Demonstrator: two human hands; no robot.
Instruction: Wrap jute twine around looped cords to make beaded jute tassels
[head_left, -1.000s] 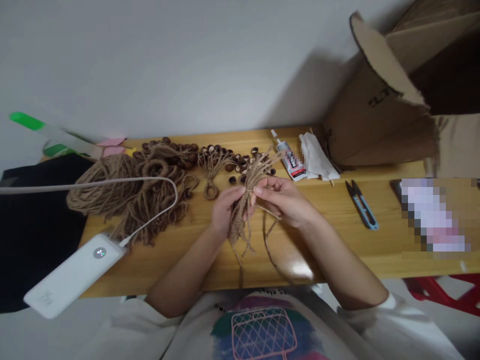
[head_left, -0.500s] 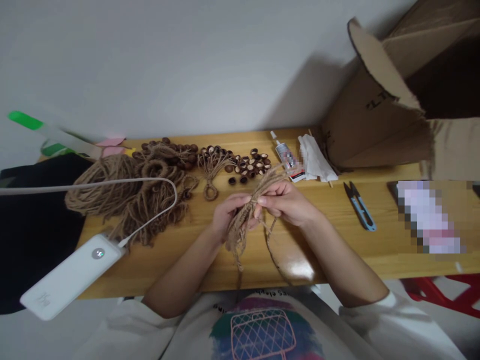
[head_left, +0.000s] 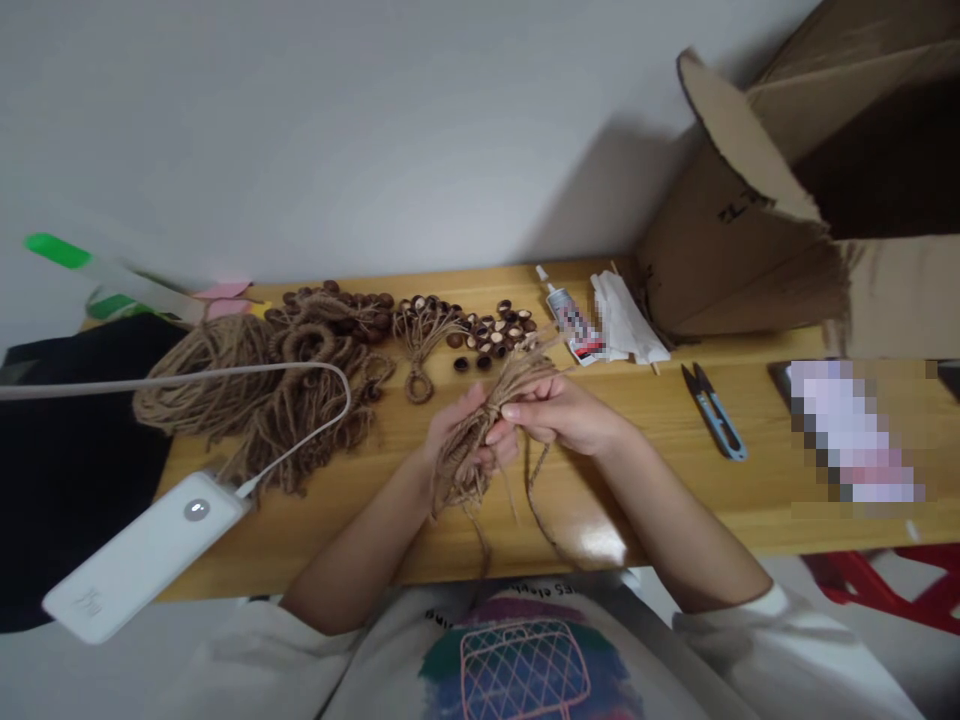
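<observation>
A bundle of brown jute twine point(head_left: 463, 455) is held up above the front of the table, cinched near its middle, with loose ends fanning to the upper right. My left hand point(head_left: 452, 418) is closed around it from the left and underneath, its fingertips showing below the bundle. My right hand point(head_left: 571, 418) pinches it at the cinched spot, thumb on top. A single dark cord point(head_left: 534, 490) hangs from the bundle to the table's front edge. Beyond my hands lies a looped twine piece point(head_left: 418, 383) whose strands end in nut shells point(head_left: 501, 330).
Left are a twine skein point(head_left: 206, 375), a twine heap point(head_left: 307, 425) and a white power bank point(head_left: 150, 555) with its cable. A glue tube point(head_left: 571, 322), white tissue point(head_left: 628, 318), thread snips point(head_left: 714, 412), a blurred phone-like object point(head_left: 855, 430) and a cardboard box point(head_left: 720, 250) are right.
The twine bundle has turned and shifted slightly left in my hands. My left thumb has lifted away from the cinched spot, while my right thumb stays there.
</observation>
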